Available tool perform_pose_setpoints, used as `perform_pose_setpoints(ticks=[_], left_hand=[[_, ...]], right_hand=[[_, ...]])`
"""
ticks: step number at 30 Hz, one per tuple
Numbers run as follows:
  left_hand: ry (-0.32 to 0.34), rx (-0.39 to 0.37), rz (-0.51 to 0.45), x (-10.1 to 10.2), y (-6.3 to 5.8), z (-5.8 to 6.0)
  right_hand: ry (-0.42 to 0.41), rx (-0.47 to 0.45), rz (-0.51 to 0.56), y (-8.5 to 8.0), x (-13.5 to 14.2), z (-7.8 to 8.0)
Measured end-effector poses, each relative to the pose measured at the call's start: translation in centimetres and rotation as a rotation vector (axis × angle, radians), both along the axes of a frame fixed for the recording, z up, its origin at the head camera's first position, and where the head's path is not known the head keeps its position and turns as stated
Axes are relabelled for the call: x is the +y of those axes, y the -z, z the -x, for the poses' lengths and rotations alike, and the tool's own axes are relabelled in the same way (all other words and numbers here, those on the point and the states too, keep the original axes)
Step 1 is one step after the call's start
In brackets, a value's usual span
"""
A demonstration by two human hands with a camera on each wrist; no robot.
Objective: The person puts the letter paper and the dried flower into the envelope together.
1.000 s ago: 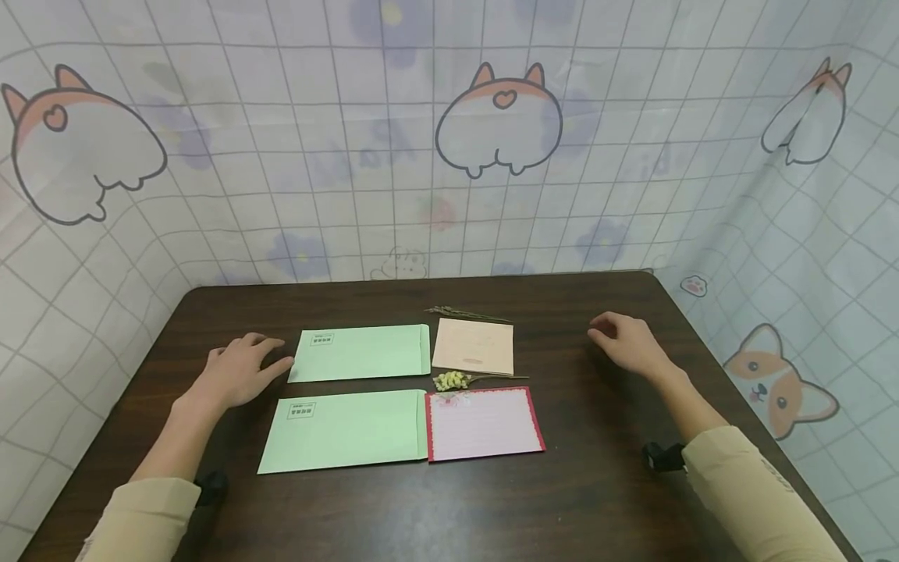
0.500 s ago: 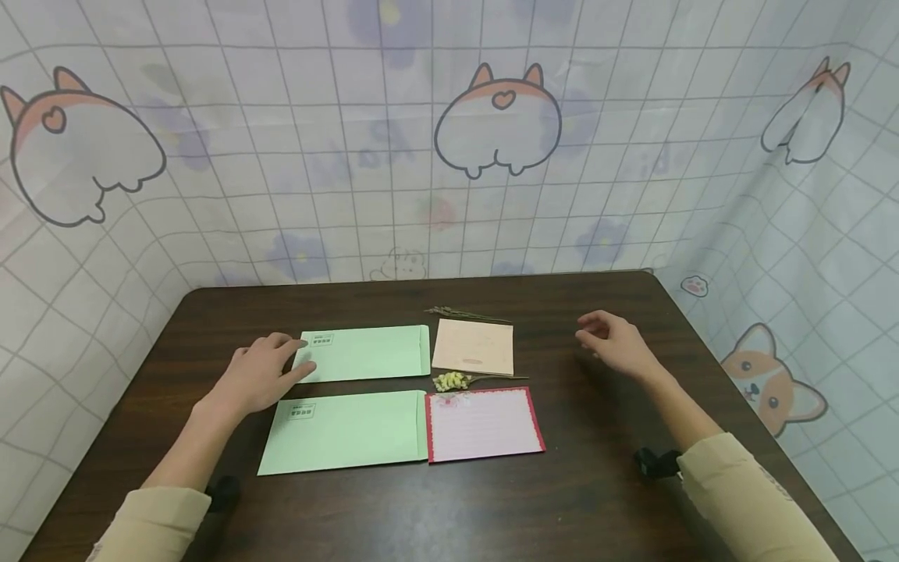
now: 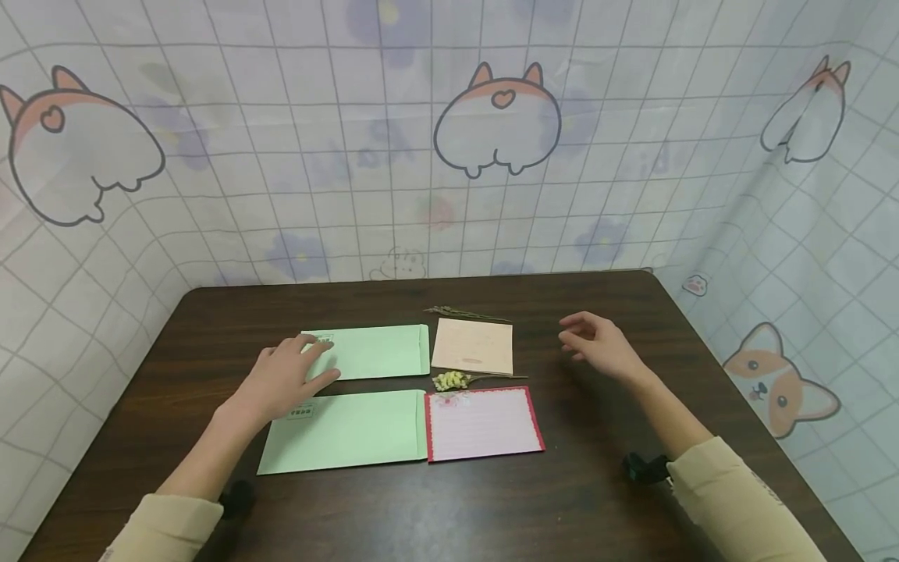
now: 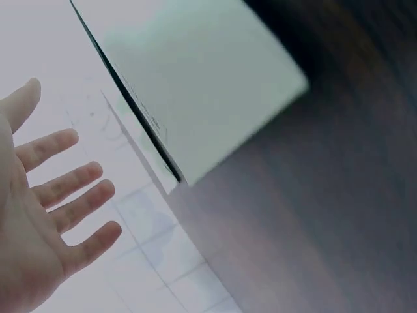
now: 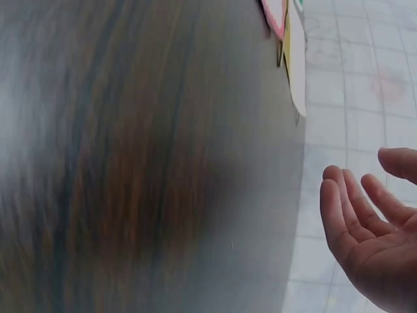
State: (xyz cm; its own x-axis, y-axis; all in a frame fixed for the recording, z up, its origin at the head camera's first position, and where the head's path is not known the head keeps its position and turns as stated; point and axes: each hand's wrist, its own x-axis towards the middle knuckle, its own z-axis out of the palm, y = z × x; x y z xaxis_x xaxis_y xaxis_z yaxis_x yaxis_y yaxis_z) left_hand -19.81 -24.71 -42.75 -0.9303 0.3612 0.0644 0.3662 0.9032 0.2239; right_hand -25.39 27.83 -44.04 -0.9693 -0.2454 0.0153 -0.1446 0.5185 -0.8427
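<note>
My left hand (image 3: pixel 284 380) hovers over the left ends of two pale green envelopes, fingers spread and holding nothing. It partly covers the far envelope (image 3: pixel 379 351) and the upper left corner of the near envelope (image 3: pixel 351 433). In the left wrist view its fingers are straight and apart, beside the near envelope (image 4: pixel 202 78). My right hand (image 3: pixel 602 343) is raised over the table right of the beige card (image 3: pixel 474 346), fingers loosely bent with nothing in them. A red-bordered lined card (image 3: pixel 485 425) touches the near envelope's flap end.
A dried yellow flower sprig (image 3: pixel 453 381) lies between the two cards. Another thin dried sprig (image 3: pixel 467 314) lies behind the beige card. All rest on a dark wooden table (image 3: pixel 449 515), with a patterned curtain (image 3: pixel 393 195) along its back and sides.
My left hand has moved right, from beside the envelopes to over their left ends. My right hand has drifted left toward the cards. Envelopes, cards and sprigs have stayed put.
</note>
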Motion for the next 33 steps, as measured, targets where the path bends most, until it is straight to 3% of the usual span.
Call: perform_pose_setpoints(ticks=[12, 23, 33], left_hand=[[0.077, 0.014, 0.031, 2.5, 0.7, -1.1], [0.107, 0.001, 0.074, 4.8, 1.3, -1.7], [0.145, -0.021, 0.094, 6.1, 1.4, -3.1]], right_hand=[[-0.043, -0.078, 0.129, 0.8, -2.7, -1.0], [-0.128, -0.107, 0.161, 0.3, -6.2, -1.8], [-0.177, -0.146, 0.223, 0.9, -8.8, -2.6]])
